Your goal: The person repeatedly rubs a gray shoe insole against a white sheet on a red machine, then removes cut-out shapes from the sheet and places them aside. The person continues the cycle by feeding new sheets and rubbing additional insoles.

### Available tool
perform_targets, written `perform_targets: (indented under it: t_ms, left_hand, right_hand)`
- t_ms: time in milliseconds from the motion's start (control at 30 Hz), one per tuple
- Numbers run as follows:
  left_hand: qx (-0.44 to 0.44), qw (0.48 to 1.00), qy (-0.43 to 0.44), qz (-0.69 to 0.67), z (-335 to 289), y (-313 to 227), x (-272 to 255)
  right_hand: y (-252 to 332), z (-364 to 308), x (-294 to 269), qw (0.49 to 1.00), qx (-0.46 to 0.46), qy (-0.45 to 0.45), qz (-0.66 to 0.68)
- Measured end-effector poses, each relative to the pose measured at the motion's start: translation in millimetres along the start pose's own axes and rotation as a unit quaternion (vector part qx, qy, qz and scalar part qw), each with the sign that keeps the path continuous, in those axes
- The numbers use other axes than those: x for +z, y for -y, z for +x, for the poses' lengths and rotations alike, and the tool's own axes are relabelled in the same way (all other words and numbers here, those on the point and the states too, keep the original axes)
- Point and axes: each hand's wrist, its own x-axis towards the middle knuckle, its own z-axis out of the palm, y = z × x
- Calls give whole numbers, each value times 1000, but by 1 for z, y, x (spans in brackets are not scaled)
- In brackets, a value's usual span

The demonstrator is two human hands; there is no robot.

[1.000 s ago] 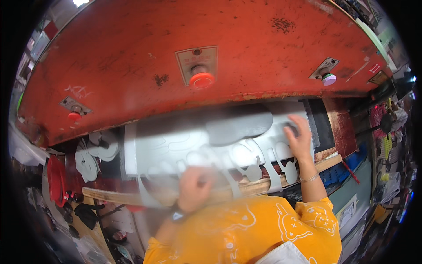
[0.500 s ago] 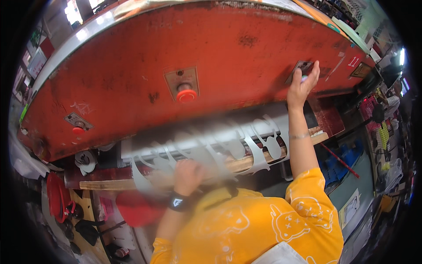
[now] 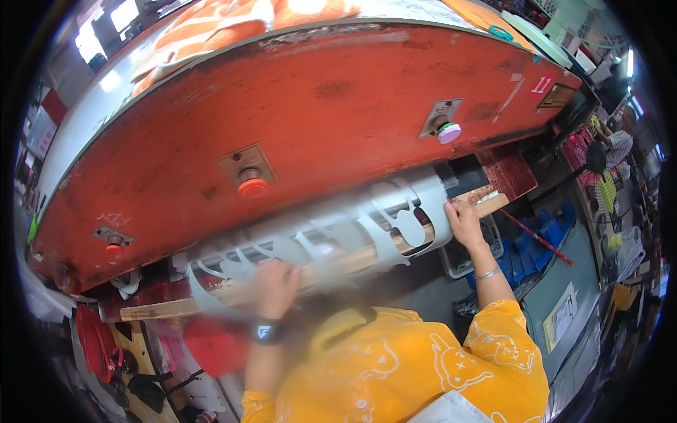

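Note:
A pale grey flexible sheet [image 3: 416,236] with large curved cut-outs droops over a wooden rail [image 3: 159,310] at the front of a red machine [image 3: 331,127]. At the sheet's right edge, my right hand [image 3: 465,223] is closed on it, thumb on top. My left hand [image 3: 276,287] lies with curled fingers at the sheet's front left part, over the rail; a hazy blur there partly hides its grip. Above the sheet, the red front panel bears two red push buttons [image 3: 252,185] and a pale lilac one [image 3: 448,132]. The sheet's back part runs under the panel.
Orange-and-white cloth [image 3: 247,17] lies on the machine's top. Below the rail at right stand a clear bin [image 3: 458,264] and blue plastic pieces [image 3: 525,250], near a red rod [image 3: 539,238]. A red stool-like round thing [image 3: 215,345] and a red bag-like item [image 3: 95,342] are at lower left.
My right hand has come down from the lilac button to the sheet's right edge. My left hand stays at the sheet's front. The head view has shifted, showing more of the machine's top.

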Motion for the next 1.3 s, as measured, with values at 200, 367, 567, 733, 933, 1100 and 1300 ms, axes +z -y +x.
perform_targets:
  t_ms: [200, 367, 567, 733, 933, 1100, 1300]
  left_hand:
    - [-19, 1000, 14, 1, -2, -1, -1]
    - [-44, 998, 50, 2, -6, -4, -2]
    - [-31, 999, 35, 22, -34, -14, 3]
    - [-60, 991, 119, -20, -76, -51, -26]
    - [-56, 992, 51, -96, -70, -48, -61]
    - [-92, 982, 131, 100, -82, -42, -49]
    - [-100, 975, 151, 128, -114, -48, -57]
  right_hand:
    - [15, -8, -7, 999, 20, 15, -38]
    - [20, -15, -8, 999, 24, 23, -39]
    - [31, -5, -34, 957, 207, 197, -45]
    - [79, 6, -26, 991, -23, 102, -78]
    - [172, 3, 51, 904, -327, 271, -53]
    - [183, -18, 43, 867, -347, 358, -8]
    - [147, -45, -2, 918, -258, 301, -30]
